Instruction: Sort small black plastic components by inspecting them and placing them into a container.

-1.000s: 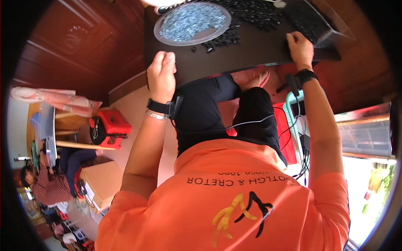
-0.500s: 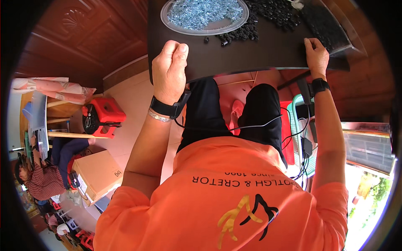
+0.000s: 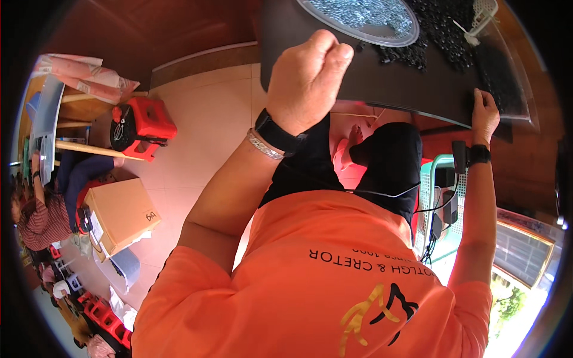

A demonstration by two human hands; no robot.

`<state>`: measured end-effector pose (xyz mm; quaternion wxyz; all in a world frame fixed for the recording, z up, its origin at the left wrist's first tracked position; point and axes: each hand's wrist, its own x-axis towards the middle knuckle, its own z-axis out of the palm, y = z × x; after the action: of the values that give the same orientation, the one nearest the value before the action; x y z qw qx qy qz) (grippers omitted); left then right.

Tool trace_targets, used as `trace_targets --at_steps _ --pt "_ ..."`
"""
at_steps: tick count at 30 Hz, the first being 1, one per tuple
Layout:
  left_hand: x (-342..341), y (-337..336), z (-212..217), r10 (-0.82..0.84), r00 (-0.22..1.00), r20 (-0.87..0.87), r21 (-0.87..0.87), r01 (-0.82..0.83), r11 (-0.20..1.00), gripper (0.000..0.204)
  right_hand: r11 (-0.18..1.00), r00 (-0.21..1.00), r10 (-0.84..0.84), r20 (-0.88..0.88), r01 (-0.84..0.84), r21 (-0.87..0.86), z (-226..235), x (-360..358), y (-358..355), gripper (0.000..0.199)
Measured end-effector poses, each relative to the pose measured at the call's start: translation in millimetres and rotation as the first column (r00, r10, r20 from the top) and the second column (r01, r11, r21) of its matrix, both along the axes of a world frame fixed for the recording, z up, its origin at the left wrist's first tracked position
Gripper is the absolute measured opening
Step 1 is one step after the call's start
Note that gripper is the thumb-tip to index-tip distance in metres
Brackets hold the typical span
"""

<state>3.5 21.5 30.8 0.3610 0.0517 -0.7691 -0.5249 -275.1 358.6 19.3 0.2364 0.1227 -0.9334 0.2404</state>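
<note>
My left hand (image 3: 310, 80) is raised in front of the table's near edge, its fingers curled in and the thumb pressed on top; anything inside the fist is hidden. At the right end of the dark table (image 3: 412, 95), my right hand (image 3: 486, 114) has its fingertips pinched together by the front edge, and what they hold cannot be made out. A clear round tray (image 3: 391, 42) of small shiny bluish pieces (image 3: 364, 13) lies beyond my left hand. Black small pieces (image 3: 412, 53) are heaped beside the tray. Next to my right hand lies a clear plastic bag (image 3: 507, 80) with black contents.
A mint-green basket (image 3: 444, 170) with black cables stands below my right forearm. To the left are a red stool (image 3: 156, 128), a cardboard box (image 3: 125, 215) and a seated person in a striped top (image 3: 45, 218). A small white basket (image 3: 484, 12) sits at the table's far right.
The whole view has shifted, so the table and tray appear farther right. My left hand has risen and looks larger, still closed. My right hand stays pinched by the table edge.
</note>
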Motion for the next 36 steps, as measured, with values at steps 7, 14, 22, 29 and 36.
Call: trace_targets --at_steps 7,14,22,29,36 --pt "0.3 0.2 -2.8 0.003 1.0 -0.002 -0.006 -0.003 1.0 0.028 1.0 1.0 -0.013 0.015 0.013 0.003 -1.4 -4.4 4.4 0.031" --pt "2.7 -1.0 0.9 -0.038 0.999 0.011 0.018 0.038 0.999 0.031 0.999 1.0 0.021 -0.018 -0.022 -0.033 -5.4 -0.9 5.4 0.03" --pt "-1.4 2.9 -2.9 -0.045 0.999 0.004 0.064 0.045 0.997 0.03 0.995 0.999 0.045 -0.028 -0.047 -0.09 0.6 8.4 -2.2 0.026" --pt "-2.1 3.4 -2.0 -0.023 0.999 -0.032 0.028 0.024 0.999 0.029 0.994 0.996 0.068 -0.062 -0.073 -0.084 -2.8 5.1 -4.0 0.027" --pt "-2.2 0.0 1.5 -0.066 0.997 0.037 0.057 0.063 0.996 0.025 0.893 0.916 0.313 0.251 -0.193 -0.407 19.8 12.7 13.8 0.023"
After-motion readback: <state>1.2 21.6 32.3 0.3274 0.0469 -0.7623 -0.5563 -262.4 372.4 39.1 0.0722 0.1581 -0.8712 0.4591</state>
